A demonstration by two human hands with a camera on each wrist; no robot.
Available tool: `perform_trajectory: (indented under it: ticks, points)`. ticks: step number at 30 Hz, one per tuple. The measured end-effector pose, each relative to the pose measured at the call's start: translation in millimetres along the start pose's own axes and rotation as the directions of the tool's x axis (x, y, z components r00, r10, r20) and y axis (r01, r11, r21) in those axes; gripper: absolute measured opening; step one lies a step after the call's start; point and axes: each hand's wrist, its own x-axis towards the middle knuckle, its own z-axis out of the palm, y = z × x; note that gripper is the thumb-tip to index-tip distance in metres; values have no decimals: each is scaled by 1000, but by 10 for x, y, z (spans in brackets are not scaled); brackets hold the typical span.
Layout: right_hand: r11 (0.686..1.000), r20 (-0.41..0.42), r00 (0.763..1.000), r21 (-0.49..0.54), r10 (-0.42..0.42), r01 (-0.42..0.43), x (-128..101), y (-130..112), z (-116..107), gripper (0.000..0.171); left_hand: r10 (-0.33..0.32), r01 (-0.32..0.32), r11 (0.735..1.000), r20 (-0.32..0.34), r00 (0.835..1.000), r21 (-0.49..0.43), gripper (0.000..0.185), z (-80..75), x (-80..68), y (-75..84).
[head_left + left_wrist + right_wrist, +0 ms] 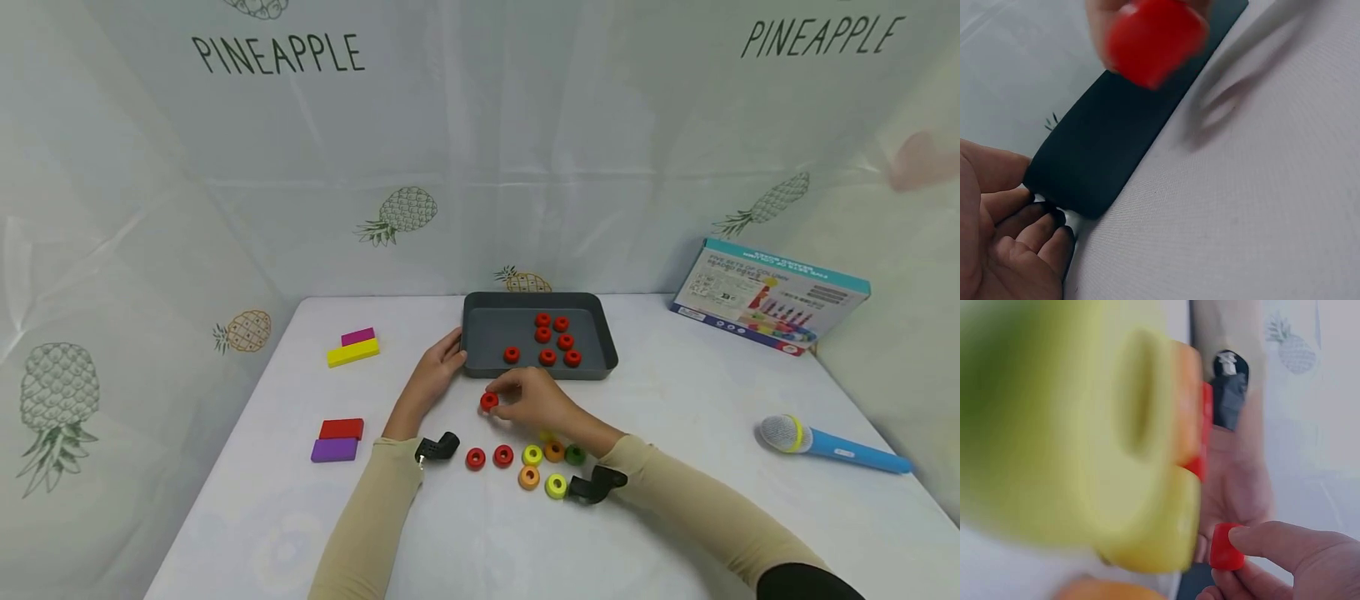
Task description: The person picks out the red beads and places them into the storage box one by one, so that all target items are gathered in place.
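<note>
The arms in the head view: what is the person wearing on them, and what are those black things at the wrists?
Both arms wear long beige sleeves; a black layer shows at the right upper arm. The hands are bare: left hand, right hand. Each wrist carries a small black camera: left one, right one.

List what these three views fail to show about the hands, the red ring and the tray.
- Head view: right hand covers part of the red ring; its grip is unclear.
- Left wrist view: the ring is blurred and cut by the top edge; the tray shows only its outer wall, contents hidden.
- Right wrist view: blurred yellow rings up close block the table and tray.
- Left hand: fingertips hidden behind the tray corner.
</note>
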Motion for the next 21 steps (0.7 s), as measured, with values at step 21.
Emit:
perform_trajectory:
  ticks: [21]
  points:
    - [999, -63, 997, -20, -45, 43, 319, -127, -407, 25, 10, -9, 998, 15, 1000, -58, 58, -16, -9, 15]
